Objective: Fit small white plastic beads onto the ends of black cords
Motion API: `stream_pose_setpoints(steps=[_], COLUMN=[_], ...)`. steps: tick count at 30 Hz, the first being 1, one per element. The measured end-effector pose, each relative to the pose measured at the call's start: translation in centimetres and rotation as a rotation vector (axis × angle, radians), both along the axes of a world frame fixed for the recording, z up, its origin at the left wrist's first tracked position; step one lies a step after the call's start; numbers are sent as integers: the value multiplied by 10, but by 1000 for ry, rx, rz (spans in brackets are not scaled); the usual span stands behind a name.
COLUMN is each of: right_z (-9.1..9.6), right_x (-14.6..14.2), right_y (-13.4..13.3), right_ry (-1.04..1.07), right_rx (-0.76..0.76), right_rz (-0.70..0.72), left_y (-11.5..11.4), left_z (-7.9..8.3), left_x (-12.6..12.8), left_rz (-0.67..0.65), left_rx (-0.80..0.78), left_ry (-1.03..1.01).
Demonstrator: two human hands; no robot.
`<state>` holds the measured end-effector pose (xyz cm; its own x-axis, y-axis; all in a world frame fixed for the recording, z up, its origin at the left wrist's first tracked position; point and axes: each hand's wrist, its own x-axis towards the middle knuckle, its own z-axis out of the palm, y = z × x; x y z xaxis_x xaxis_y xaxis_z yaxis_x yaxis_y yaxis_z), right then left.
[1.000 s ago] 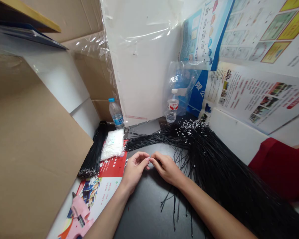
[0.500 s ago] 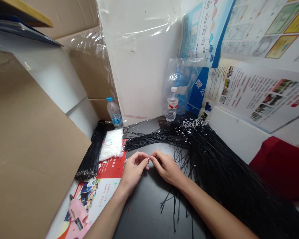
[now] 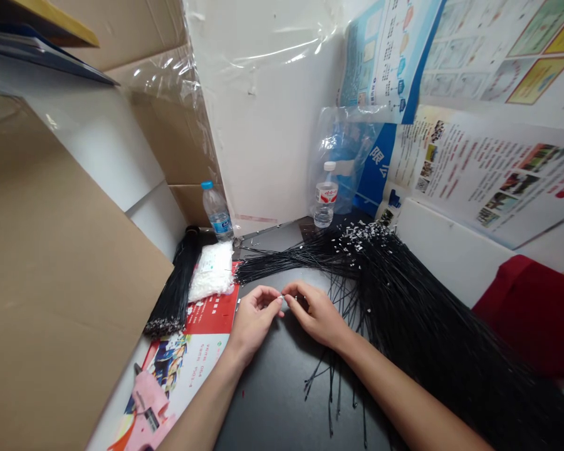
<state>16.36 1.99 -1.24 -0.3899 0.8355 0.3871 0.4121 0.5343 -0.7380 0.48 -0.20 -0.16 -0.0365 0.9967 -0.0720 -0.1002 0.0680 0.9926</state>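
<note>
Over the dark table (image 3: 282,388), my left hand (image 3: 257,316) and my right hand (image 3: 316,313) meet fingertip to fingertip. Thumb and forefinger of the left are pinched on a tiny white piece (image 3: 281,298), possibly a connector. The right thumb and forefinger are pinched against its other side; whatever lies between them is too small to make out. Just behind both hands runs a bundle of thin black cables (image 3: 282,263). To the right of my right hand spreads a large heap of black cables (image 3: 404,307) with small white ends, its loose strands trailing under my right forearm.
On the left lie a bag of small white parts (image 3: 211,270), a tied black cable bundle (image 3: 172,294) and a pink glue gun (image 3: 148,407) on printed sheets. A blue-capped bottle (image 3: 216,213) and a white-capped bottle (image 3: 326,197) stand behind. A cardboard panel (image 3: 66,269) rises at left.
The fingertips have shifted very slightly, and more of the white piece shows between them. The view has tilted a little; everything else lies as before.
</note>
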Motion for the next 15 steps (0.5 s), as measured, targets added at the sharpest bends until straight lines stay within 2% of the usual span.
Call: stream_pose_setpoints(steps=[10, 15], right_z=[2, -1], right_x=[0, 0], right_y=[-2, -2], right_ry=[31, 46], right_rx=[34, 107], right_rz=[-50, -115], left_y=[-2, -3], left_z=[3, 4], left_x=[-2, 0], left_rz=[9, -14], left_rx=[-9, -157], left_ry=[2, -275])
